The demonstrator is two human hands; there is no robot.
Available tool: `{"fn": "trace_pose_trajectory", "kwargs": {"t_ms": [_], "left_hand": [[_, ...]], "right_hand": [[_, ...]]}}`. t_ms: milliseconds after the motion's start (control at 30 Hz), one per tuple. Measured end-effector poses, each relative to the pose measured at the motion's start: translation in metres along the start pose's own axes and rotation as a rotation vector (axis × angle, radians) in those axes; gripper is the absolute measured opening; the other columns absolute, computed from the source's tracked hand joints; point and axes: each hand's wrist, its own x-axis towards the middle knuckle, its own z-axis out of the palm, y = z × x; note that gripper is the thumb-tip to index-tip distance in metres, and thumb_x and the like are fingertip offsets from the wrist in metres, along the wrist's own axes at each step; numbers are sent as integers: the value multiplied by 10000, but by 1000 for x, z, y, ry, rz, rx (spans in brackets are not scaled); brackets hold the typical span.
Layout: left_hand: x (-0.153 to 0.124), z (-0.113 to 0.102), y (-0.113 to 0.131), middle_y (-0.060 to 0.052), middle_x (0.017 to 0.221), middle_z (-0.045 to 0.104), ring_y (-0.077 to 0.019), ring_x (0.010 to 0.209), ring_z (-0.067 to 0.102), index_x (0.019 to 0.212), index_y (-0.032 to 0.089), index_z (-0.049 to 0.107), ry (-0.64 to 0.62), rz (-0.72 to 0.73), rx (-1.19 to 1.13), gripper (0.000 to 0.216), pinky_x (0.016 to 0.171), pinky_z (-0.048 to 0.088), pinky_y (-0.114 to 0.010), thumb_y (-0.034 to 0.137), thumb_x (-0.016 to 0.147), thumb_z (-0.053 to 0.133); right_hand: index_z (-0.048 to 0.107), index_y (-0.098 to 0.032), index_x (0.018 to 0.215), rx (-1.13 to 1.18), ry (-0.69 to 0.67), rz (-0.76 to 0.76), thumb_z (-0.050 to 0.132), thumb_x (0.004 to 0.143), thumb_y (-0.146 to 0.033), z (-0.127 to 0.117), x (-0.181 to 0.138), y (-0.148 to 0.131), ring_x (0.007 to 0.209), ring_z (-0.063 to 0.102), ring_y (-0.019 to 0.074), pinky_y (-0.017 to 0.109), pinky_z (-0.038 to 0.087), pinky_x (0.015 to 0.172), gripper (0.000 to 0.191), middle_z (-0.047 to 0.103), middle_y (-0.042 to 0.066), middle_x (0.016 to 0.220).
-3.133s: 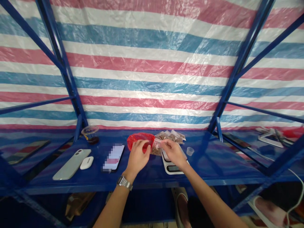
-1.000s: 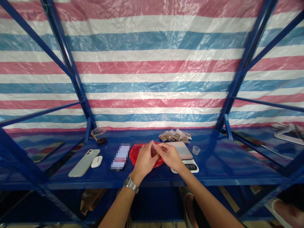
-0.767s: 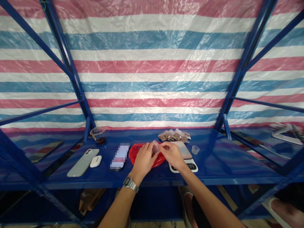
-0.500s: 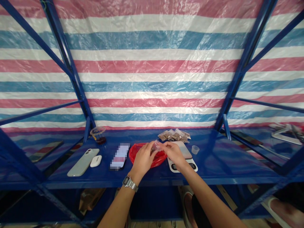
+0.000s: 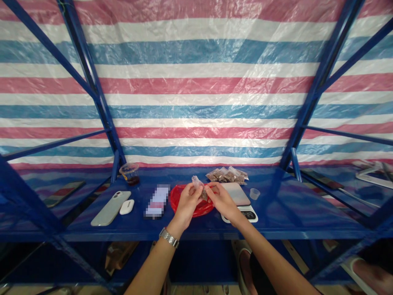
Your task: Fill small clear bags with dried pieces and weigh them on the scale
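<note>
Both hands meet over a red plastic bag (image 5: 201,210) on the blue shelf. My left hand (image 5: 189,203) pinches a small clear zip bag (image 5: 196,181) by its upper part. Brownish bits show low in this bag, between the fingers. My right hand (image 5: 220,198) grips the same bag from the other side. Just right of the red bag is a white kitchen scale (image 5: 236,194), partly covered by my right hand and wrist. Behind the scale lie several filled zip bags (image 5: 227,175) with brown contents.
A small clear plastic cup (image 5: 254,193) stands right of the scale. To the left are a phone with a blurred screen (image 5: 157,200), a white earbud case (image 5: 127,207), a pale phone (image 5: 111,208) and a clear tub with dark contents (image 5: 131,174). Blue metal posts (image 5: 106,110) frame the shelf.
The zip bag's bottom has turned down toward the red bag, and brown bits now show in it. Both hands have closed in around it. The view has shifted slightly.
</note>
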Motion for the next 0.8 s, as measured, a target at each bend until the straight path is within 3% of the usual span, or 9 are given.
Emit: {"fn": "trace_pose_trajectory", "kwargs": {"t_ms": [67,167,233,367,433,500,600,700,800], "left_hand": [[-2,1,0,-79,1123,736,-218,1082,697,1050,189,681,-18,24,-18,476,1020,541,-405,500,735,858],[-3,0,1,-74,1099,737,-211,1063,696,1024,187,691,-40,33,-38,463,1016,529,-378,499,727,861],[-3,-1,1,-72,1091,740,-206,1041,701,1027,190,689,-49,23,-40,441,996,532,-368,492,747,845],[-2,-2,3,-95,1148,747,-225,1090,700,1036,186,677,-58,62,53,390,1014,522,-375,471,798,798],[1,-6,5,-114,1221,731,-242,1154,689,1130,189,653,-61,90,102,406,1052,508,-402,425,823,775],[6,-13,9,-121,1294,698,-247,1215,669,1274,213,588,-16,139,191,503,1087,492,-429,325,819,773],[13,-30,17,-98,1308,672,-227,1287,617,1338,246,541,98,302,507,583,1155,439,-445,161,791,722],[12,-47,22,-92,1318,649,-237,1298,584,1278,224,606,76,509,945,521,1199,387,-478,71,780,612],[7,-54,21,-106,1344,633,-266,1329,552,1304,214,614,-53,549,1192,556,1189,404,-478,55,772,594]], "right_hand": [[596,-209,1052,107,-22,112,722,803,-637,3,-4,2,683,681,203,315,541,617,510,718,33,799],[604,-230,1087,263,-45,238,793,782,-561,3,-9,-2,844,751,228,344,604,733,487,760,68,992],[622,-242,1112,356,-111,316,783,810,-535,2,-12,-6,904,766,232,380,616,826,451,760,80,1093],[648,-225,1101,475,-253,368,703,873,-544,1,-11,-6,965,765,237,401,606,901,396,769,98,1076],[632,-224,1074,453,-160,328,729,842,-539,1,-5,1,957,762,246,397,614,865,403,772,99,1039],[593,-226,1085,351,22,254,783,774,-534,-1,2,9,866,758,249,386,618,780,477,768,85,974],[539,-219,1156,102,218,41,790,741,-525,-4,12,22,759,723,231,368,592,711,574,740,55,913],[538,-217,1240,-150,181,-142,704,829,-460,-5,15,26,836,716,226,367,571,775,506,727,63,985],[553,-234,1308,-304,91,-205,657,873,-372,-2,13,23,920,715,225,373,551,849,467,729,58,1032]]}}
